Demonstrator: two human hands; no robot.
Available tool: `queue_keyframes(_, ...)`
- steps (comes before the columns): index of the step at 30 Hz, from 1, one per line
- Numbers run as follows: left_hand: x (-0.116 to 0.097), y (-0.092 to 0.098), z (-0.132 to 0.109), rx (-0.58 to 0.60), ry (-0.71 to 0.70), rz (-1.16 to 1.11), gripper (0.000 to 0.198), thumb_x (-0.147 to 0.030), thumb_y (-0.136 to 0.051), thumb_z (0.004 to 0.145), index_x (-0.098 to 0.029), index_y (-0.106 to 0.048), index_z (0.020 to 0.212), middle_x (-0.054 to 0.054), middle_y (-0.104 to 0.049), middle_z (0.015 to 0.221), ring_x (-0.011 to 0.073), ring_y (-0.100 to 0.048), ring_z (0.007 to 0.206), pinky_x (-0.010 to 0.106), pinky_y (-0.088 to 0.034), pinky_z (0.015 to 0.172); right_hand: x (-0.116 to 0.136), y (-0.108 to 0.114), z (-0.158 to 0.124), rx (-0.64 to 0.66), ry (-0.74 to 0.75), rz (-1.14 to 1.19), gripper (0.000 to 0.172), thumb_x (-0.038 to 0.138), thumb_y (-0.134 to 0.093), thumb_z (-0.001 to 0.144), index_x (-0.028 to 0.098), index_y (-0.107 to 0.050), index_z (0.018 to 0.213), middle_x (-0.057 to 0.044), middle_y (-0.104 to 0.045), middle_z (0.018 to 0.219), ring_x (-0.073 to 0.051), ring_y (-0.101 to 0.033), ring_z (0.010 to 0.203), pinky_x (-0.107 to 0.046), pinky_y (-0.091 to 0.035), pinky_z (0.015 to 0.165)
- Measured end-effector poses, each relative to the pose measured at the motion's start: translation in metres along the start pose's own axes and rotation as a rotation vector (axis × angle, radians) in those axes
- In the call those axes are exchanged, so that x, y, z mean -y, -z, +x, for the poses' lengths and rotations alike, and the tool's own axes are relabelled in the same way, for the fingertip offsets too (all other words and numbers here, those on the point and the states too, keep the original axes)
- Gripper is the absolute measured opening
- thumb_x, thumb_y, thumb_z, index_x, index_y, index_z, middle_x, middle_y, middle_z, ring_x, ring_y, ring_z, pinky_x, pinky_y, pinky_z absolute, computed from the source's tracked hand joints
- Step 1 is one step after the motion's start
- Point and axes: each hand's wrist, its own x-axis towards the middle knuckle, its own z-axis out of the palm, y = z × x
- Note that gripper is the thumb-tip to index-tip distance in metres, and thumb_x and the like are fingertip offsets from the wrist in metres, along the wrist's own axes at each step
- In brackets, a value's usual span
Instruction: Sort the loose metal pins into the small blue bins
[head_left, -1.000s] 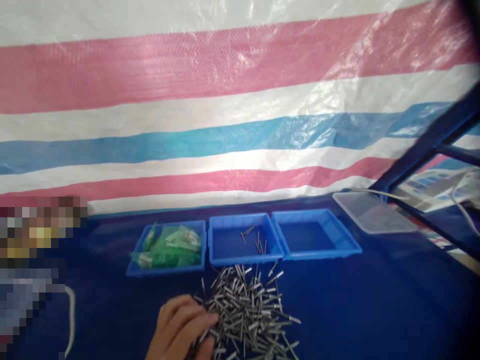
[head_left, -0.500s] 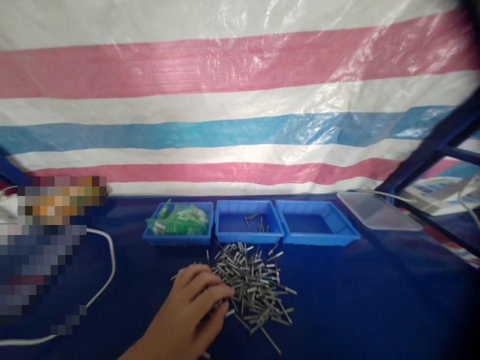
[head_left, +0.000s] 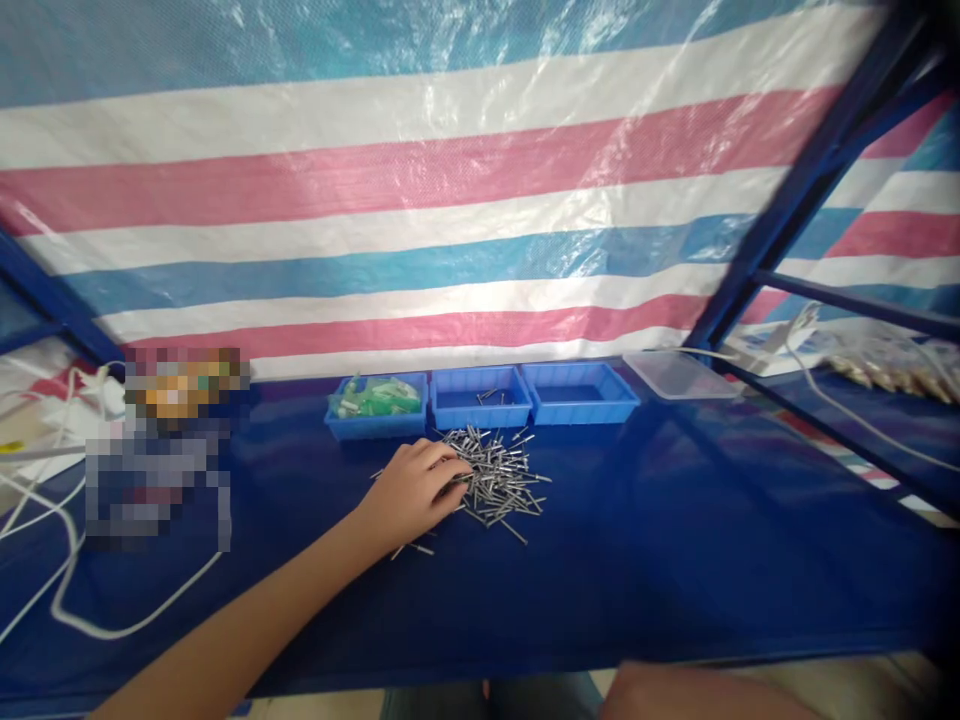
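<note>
At the left edge of a pile of silver blind rivets [head_left: 495,480], my left hand [head_left: 420,484] lies palm down. Its fingers and thumb curl round some of the rivets, and the palm side is hidden. A few loose rivets [head_left: 415,547] lie on the blue table below the wrist. Low at the right, a blurred part of my right arm or hand [head_left: 675,692] shows at the frame's bottom edge; its fingers cannot be made out. Behind the pile, the middle blue tray [head_left: 480,415] contains several rivets.
The left blue tray [head_left: 375,428] holds green plastic packets [head_left: 379,396]. Beside the middle tray stands the right blue tray [head_left: 585,410], with a clear plastic lid [head_left: 679,376] further right. White cables [head_left: 112,632] run across the table's left side. Blue frame posts [head_left: 780,220] flank the striped sheet.
The view has drawn back and shows more of the table and of my left arm. My left hand stays at the pile's left edge. My right limb has come into view at the bottom.
</note>
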Motion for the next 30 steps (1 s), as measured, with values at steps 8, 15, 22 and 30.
queue_keyframes(8,-0.005,0.004,0.01,0.063,0.028,0.195,0.024,-0.031,-0.043,0.096,-0.02,-0.065,0.091,0.003,-0.062,0.097,0.0184,-0.052,0.088,0.032,-0.033,0.072,0.004,0.078,0.125,-0.328,0.158,-0.046,0.023,0.023,-0.047,0.089,0.018,-0.057,0.068,0.003,-0.051,0.061,-0.009,-0.044,0.055,-0.023,-0.035,0.054)
queue_keyframes(15,-0.006,-0.001,0.01,0.027,0.033,0.241,0.019,-0.025,-0.046,0.094,-0.019,-0.062,0.086,0.002,-0.061,0.096,0.0171,-0.052,0.086,0.032,-0.033,0.071,-0.032,0.053,0.154,-0.542,0.223,-0.163,0.016,0.016,-0.051,0.086,0.019,-0.059,0.073,-0.001,-0.062,0.072,-0.014,-0.054,0.07,-0.028,-0.041,0.069)
queue_keyframes(22,-0.012,-0.006,0.006,-0.156,0.083,0.17,0.019,-0.024,-0.044,0.095,-0.018,-0.061,0.09,0.005,-0.064,0.099,0.0197,-0.055,0.093,0.035,-0.035,0.077,-0.032,0.047,0.147,-0.629,0.283,-0.193,0.011,0.02,-0.054,0.088,0.02,-0.061,0.08,-0.003,-0.064,0.075,-0.017,-0.056,0.072,-0.033,-0.043,0.072)
queue_keyframes(30,-0.018,-0.006,0.006,-0.297,0.288,-0.463,0.011,-0.025,-0.049,0.093,-0.019,-0.059,0.094,0.0,-0.066,0.087,0.0137,-0.06,0.081,0.026,-0.042,0.074,-0.02,0.035,0.143,-0.652,0.264,0.103,0.014,0.033,-0.057,0.088,0.02,-0.063,0.085,-0.003,-0.065,0.077,-0.015,-0.059,0.071,-0.029,-0.047,0.067)
